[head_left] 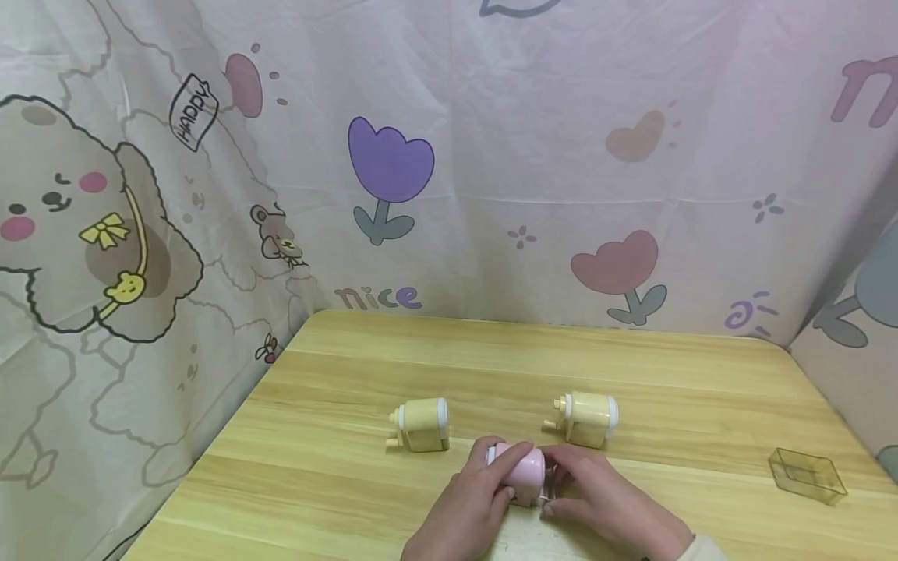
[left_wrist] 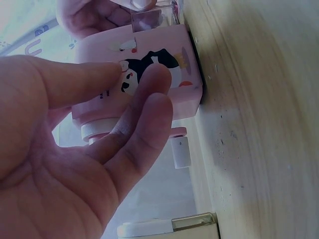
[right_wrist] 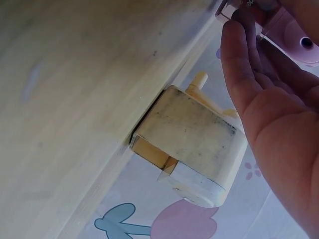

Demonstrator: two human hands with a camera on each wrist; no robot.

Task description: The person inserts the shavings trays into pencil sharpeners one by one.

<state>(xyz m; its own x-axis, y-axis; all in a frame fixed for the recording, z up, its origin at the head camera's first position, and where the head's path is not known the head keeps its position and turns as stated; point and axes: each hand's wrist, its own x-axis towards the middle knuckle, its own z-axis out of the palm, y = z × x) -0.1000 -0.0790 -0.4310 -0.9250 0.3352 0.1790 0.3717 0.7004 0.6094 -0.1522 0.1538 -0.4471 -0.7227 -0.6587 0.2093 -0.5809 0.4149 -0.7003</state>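
A pink crank pencil sharpener (head_left: 526,467) with a penguin picture on its side stands on the table near the front. My left hand (head_left: 470,499) grips its body, thumb and fingers spread over the top and sides; its white-and-pink crank handle (left_wrist: 180,148) points to the left. At the opposite end my right hand (head_left: 596,495) pinches a clear shavings drawer (left_wrist: 155,19), which sticks partly out of the sharpener's low end. Fingers cover much of that drawer in the head view.
Behind the hands stand two yellow crank sharpeners, one to the left (head_left: 426,425) and one to the right (head_left: 592,418). The right one shows an open drawer slot (right_wrist: 150,152). A see-through yellowish drawer (head_left: 807,475) lies by the table's right edge. Printed cloth hangs behind.
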